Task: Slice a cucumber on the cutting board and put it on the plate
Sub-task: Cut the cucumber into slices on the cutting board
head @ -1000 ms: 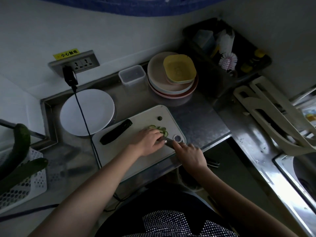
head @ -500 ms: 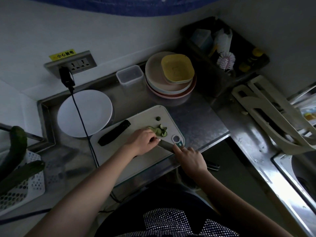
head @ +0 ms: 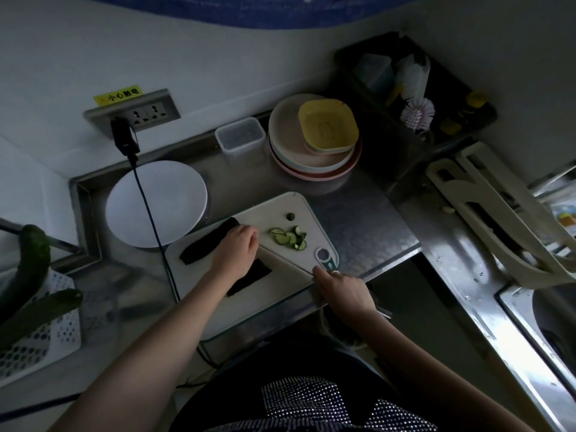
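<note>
Bare hands both on the cutting board (head: 218,285). Left hand (head: 237,247) rests over the near end of a dark cucumber length (head: 208,244), fingers curled on it. Right hand (head: 343,289) at the board's near-right edge grips a knife handle, forefinger along the spine; blade (head: 286,258) lies flat toward the left hand. Second cucumber piece (head: 249,277) lies between the forearms. Slices (head: 288,237) piled just right of the left hand; one end nub (head: 291,216) behind them. White plate (head: 156,203) sits just left of the board on the steel worktop (head: 367,219).
</note>
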The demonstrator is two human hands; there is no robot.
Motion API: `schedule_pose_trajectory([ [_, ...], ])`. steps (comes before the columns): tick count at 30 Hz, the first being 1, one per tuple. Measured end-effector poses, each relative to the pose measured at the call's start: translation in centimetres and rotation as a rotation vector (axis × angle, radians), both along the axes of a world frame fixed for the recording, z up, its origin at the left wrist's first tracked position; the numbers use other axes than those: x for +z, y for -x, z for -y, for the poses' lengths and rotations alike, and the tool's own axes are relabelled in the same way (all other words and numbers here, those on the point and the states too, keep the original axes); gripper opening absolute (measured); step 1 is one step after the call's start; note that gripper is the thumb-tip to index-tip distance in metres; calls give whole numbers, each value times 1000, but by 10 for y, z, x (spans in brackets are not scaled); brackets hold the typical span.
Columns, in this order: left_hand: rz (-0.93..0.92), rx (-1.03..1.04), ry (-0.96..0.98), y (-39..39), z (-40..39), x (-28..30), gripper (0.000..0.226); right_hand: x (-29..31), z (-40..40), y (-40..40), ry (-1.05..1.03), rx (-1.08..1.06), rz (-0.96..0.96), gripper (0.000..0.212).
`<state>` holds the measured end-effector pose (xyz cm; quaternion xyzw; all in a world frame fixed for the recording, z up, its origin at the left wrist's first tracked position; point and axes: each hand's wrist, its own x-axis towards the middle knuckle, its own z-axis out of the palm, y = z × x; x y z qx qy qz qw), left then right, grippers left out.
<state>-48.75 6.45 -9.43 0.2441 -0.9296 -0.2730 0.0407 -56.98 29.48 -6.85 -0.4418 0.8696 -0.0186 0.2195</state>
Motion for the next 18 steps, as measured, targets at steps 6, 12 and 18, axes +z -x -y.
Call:
schedule_pose_trajectory([
  [6,-17,20,18,-19,3,-2,25,-14,22,-2,0,-46,27,18],
  [12,93,-132,148,-40,-3,-11,46,-16,19,14,43,-241,14,15],
  [18,183,-270,222,-50,-9,-19,38,-15,41,-1,76,-128,17,24],
])
